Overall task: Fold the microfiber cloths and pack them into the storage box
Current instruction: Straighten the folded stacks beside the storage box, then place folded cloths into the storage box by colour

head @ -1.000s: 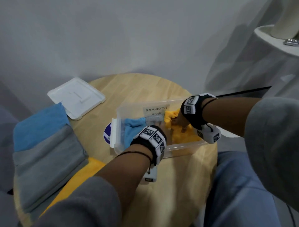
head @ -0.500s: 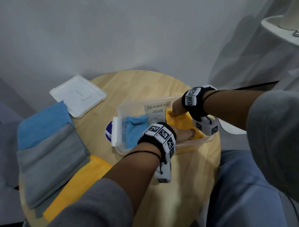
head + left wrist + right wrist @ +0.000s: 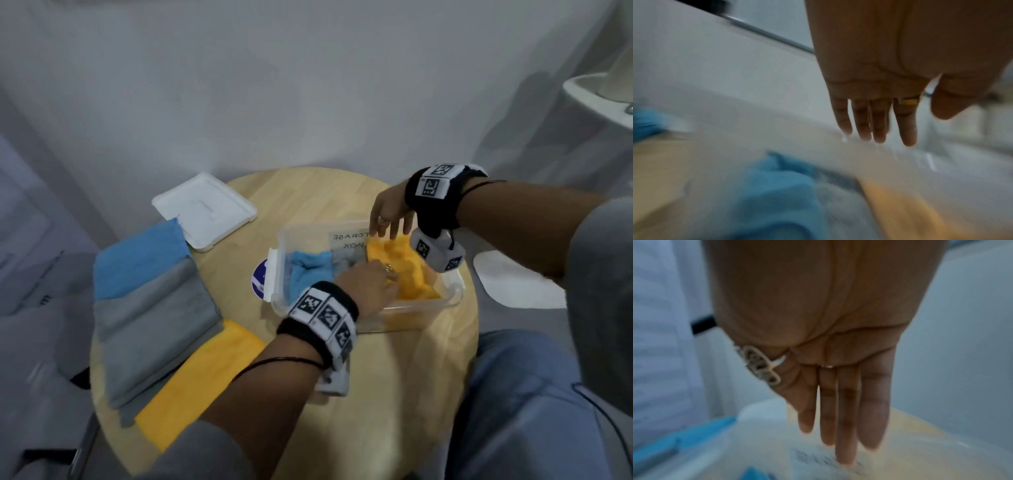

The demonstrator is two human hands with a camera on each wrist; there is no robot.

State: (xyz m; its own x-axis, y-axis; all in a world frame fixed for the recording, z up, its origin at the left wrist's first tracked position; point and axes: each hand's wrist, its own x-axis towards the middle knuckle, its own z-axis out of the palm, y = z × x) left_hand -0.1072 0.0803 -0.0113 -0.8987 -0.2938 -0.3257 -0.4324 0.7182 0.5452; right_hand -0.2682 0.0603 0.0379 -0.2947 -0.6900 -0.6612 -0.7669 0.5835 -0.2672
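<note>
A clear storage box point(image 3: 308, 229) stands on the round wooden table point(image 3: 394, 377). Inside it lie a folded blue cloth point(image 3: 310, 270), a grey cloth point(image 3: 346, 260) and a yellow cloth point(image 3: 411, 270) side by side. My left hand point(image 3: 390, 277) reaches over the near wall with straight fingers, at the yellow cloth's left edge. In the left wrist view the left hand point(image 3: 877, 139) holds nothing. My right hand point(image 3: 394, 229) hovers at the far wall; in the right wrist view the right hand point(image 3: 838, 447) points straight fingers down at the paper label point(image 3: 818, 459).
The white box lid point(image 3: 205, 209) lies at the table's back left. On the left a blue cloth point(image 3: 137, 260), a grey cloth point(image 3: 154, 325) and a yellow cloth point(image 3: 202, 377) lie overlapped. My knees point(image 3: 520, 404) are at the table's right front edge.
My right hand has lifted off the yellow cloth and risen to the box's far wall. My left hand has eased back off the cloth with its fingers straight.
</note>
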